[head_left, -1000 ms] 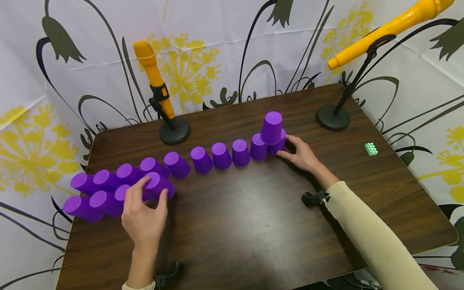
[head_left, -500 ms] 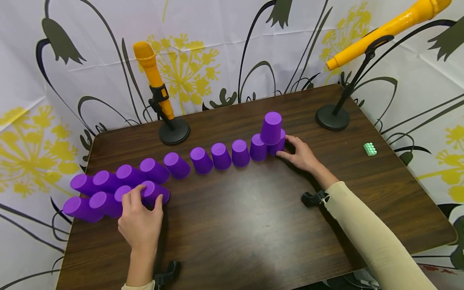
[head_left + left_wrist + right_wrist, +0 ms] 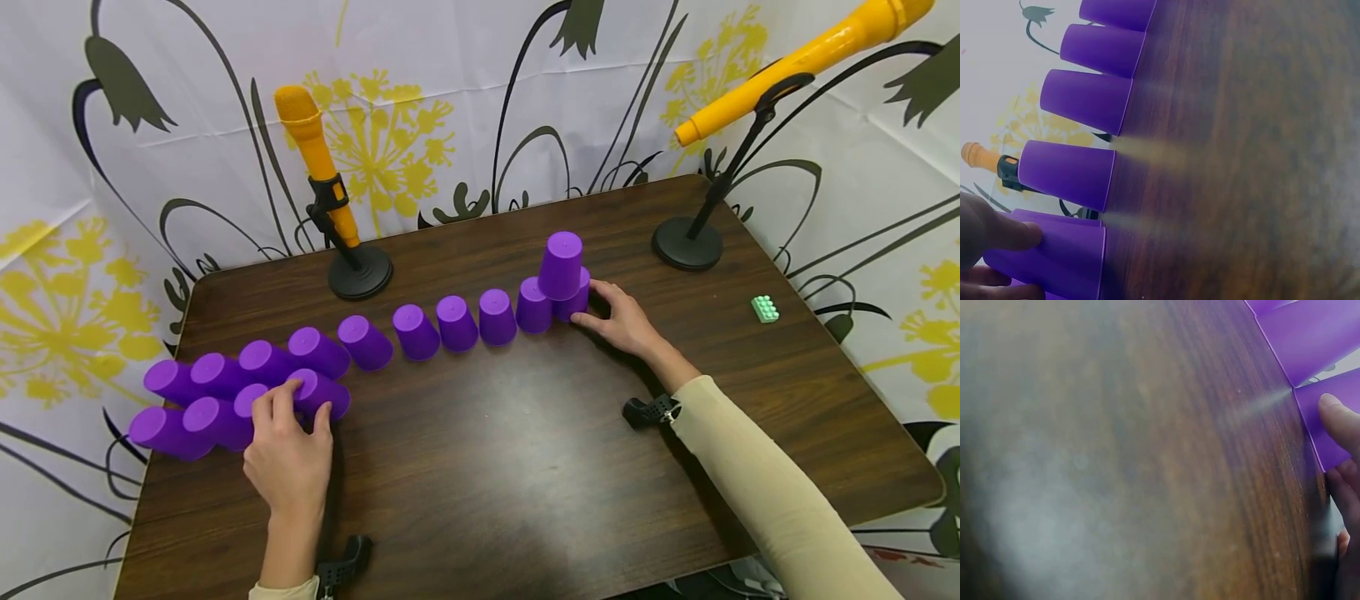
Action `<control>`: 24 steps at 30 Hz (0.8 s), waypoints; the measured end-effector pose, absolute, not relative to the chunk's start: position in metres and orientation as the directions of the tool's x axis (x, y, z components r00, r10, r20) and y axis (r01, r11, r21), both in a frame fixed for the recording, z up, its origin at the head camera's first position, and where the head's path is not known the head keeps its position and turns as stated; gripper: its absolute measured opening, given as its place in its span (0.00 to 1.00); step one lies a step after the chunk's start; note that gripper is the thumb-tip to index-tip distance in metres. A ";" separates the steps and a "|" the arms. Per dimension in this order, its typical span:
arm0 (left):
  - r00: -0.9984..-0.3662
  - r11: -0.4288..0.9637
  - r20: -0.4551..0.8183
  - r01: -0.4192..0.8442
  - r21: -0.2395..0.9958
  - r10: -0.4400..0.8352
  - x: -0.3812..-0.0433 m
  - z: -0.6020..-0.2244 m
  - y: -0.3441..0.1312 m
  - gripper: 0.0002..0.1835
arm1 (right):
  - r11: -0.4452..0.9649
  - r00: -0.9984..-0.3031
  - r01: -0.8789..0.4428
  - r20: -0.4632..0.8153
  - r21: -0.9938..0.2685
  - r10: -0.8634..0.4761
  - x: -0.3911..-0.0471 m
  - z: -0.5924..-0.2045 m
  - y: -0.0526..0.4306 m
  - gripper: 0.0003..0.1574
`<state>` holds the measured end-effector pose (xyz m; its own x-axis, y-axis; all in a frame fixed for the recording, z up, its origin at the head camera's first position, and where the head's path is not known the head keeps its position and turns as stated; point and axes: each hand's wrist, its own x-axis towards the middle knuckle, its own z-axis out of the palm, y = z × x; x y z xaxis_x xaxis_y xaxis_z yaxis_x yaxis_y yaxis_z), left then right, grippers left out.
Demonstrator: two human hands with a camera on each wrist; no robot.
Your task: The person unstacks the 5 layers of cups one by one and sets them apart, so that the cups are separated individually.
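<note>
My left hand [image 3: 288, 458] grips an upside-down purple cup [image 3: 326, 397] at the right end of a short front row. In the left wrist view, thumb and fingers lie on opposite sides of that purple cup [image 3: 1069, 259], its rim at or near the tabletop. My right hand [image 3: 622, 321] holds the rightmost cup [image 3: 582, 302] of the long back row between thumb and fingers, and the right wrist view shows the thumb on this purple cup [image 3: 1325, 431]. One more purple cup [image 3: 561, 265] stands upside down on top of the two right-end cups, bridging them.
The long row holds several upside-down purple cups, such as a middle cup [image 3: 457, 323]. Left-end front cups [image 3: 168, 432] stand close before it. A yellow microphone [image 3: 315, 158] on a black stand and a second yellow microphone [image 3: 802, 71] rise behind. A green toy brick [image 3: 765, 309] lies right on the wooden table [image 3: 525, 467].
My left hand has brought its cup down and slightly left to the end of the front row, where it shifted a little further. My right hand has stayed on its cup.
</note>
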<state>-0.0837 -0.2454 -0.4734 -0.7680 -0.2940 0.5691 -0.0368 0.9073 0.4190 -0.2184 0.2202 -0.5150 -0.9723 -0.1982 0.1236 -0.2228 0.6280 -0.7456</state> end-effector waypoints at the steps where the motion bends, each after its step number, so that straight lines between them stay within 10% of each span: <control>1: -0.769 0.907 0.568 -0.036 0.419 -0.293 -0.084 -0.474 -0.246 0.26 | 0.628 -0.972 -0.224 0.124 -0.745 -0.199 -0.218 -0.515 0.220 0.41; 24: -0.682 0.924 0.696 0.077 0.373 -0.224 -0.088 -0.437 -0.218 0.21 | 0.627 -0.973 -0.222 0.127 -0.747 -0.193 -0.219 -0.516 0.220 0.40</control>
<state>-0.0876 -0.2182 -0.4371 -0.6824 -0.2243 0.6957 0.0769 0.9245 0.3734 -0.2191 0.2201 -0.5157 -0.9729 -0.1933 0.1273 -0.2222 0.6269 -0.7467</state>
